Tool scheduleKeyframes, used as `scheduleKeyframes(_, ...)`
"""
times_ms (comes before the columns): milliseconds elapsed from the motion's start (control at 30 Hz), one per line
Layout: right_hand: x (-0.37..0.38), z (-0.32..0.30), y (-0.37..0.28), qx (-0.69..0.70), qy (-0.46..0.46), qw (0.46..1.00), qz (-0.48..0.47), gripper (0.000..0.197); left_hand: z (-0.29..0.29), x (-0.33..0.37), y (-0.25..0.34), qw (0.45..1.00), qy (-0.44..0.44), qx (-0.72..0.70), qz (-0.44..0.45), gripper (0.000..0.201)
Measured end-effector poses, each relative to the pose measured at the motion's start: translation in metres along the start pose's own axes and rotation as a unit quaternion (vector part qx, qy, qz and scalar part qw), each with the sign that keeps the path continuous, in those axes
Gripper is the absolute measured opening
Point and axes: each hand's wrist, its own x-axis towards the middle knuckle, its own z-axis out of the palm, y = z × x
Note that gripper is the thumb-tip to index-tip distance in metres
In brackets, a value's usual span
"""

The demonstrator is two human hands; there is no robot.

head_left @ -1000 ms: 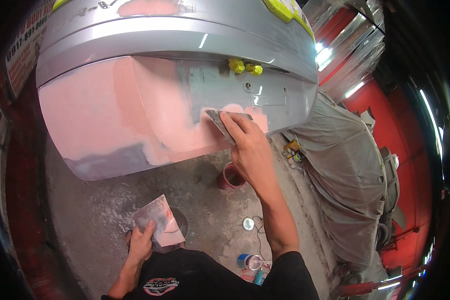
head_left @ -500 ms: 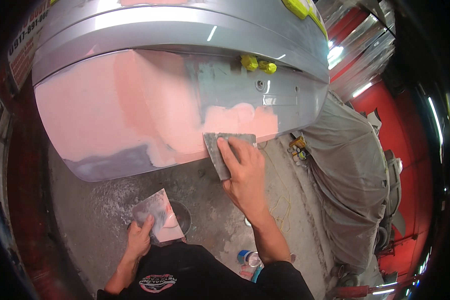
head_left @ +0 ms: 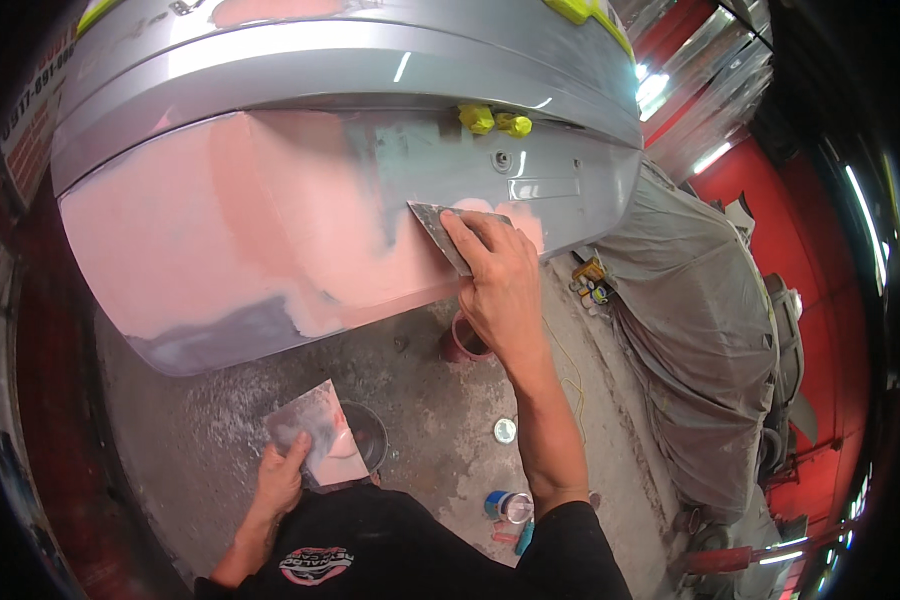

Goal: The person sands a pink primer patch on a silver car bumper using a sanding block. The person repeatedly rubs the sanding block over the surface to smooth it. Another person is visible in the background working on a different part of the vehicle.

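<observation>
A silver car panel (head_left: 450,165) stands before me, its left part and lower edge coated with pink body filler (head_left: 180,230). My right hand (head_left: 505,275) grips a thin grey filler spreader (head_left: 443,238), tilted against the pink area right of the panel's middle. Fingers hide part of that patch. Low on the left, my left hand (head_left: 282,478) holds a flat square mixing plate (head_left: 315,430) with pink filler smeared along its right side. The thumb lies on top of the plate.
A dark round basin (head_left: 372,440) and a reddish bucket (head_left: 460,340) stand on the concrete floor. Nearby are a round lid (head_left: 505,431) and a blue-and-white can (head_left: 510,507). To the right stands a vehicle under a grey cover (head_left: 685,300). Yellow wrapping (head_left: 477,120) hangs at the panel.
My right hand and the spreader have moved up over the pink patch. The view has shifted slightly, uncovering the bucket and lid. My left hand keeps its place with the plate.
</observation>
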Motion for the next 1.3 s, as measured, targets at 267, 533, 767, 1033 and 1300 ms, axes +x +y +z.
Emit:
scheduleKeyframes(267, -0.049, 0.006, -0.018, 0.027, -0.053, 0.998, -0.016, 0.071, -0.010, -0.003, -0.002, 0.999, 0.024, 0.009, -0.029, 0.039)
scheduleKeyframes(533, -0.045, -0.013, -0.005, -0.005, -0.024, 1.000, 0.004, 0.071, -0.003, -0.002, 0.001, 1.000, -0.002, -0.006, -0.026, 0.035)
scheduleKeyframes(767, -0.002, 0.010, 0.017, 0.011, -0.003, 0.999, -0.041, 0.066, -0.004, -0.002, -0.003, 1.000, 0.000, 0.016, -0.021, 0.035)
scheduleKeyframes(1033, -0.060, -0.005, -0.003, 0.022, -0.069, 0.996, -0.053, 0.069, -0.001, -0.002, -0.001, 1.000, -0.001, -0.021, -0.016, 0.033)
scheduleKeyframes(1300, 0.001, 0.008, 0.023, 0.016, 0.014, 1.000, -0.014, 0.062, 0.000, -0.002, -0.003, 1.000, -0.009, -0.023, -0.012, 0.033)
